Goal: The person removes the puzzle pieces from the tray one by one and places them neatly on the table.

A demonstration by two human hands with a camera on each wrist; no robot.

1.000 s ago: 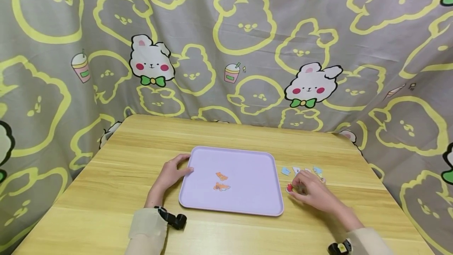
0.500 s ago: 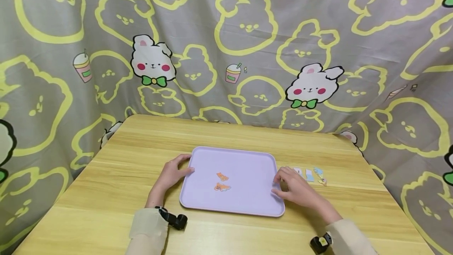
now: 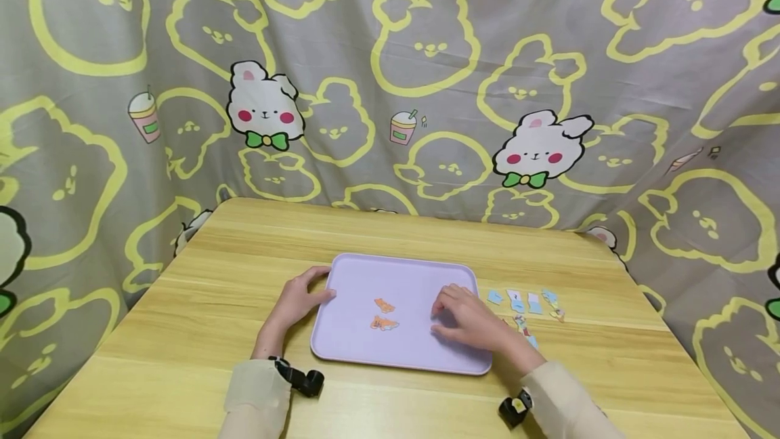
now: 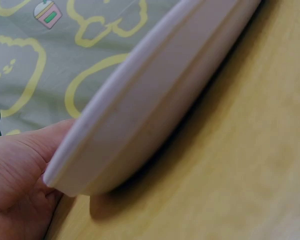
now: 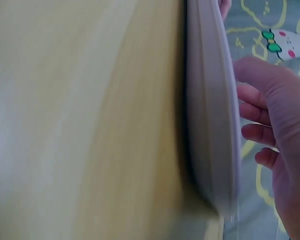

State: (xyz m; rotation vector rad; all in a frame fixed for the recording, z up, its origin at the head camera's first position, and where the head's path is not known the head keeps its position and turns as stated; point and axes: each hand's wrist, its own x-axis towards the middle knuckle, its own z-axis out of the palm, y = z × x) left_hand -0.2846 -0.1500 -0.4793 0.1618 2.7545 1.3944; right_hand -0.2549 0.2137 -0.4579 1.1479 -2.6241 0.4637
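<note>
Gripping the left rim of the lavender tray, the left hand is resting its thumb over the edge while its other fingers are staying outside; the right hand is hovering over the tray's right part, its fingers loosely bent, with a gap showing between thumb and forefinger and nothing visibly held; two orange paper pieces, an upper piece and a lower piece, are lying flat near the tray's middle, one just behind the other and well apart from both hands; the tray itself is sitting flat on the wooden tabletop; to its right, a row of pale blue and white cutouts is lying on the wood, with a red-marked cutout in front, partly screened by the right forearm; beige sleeves are covering both forearms, and black devices are sitting at the wrists; behind everything, a grey curtain is hanging, printed with yellow outlines and white rabbit heads.
</note>
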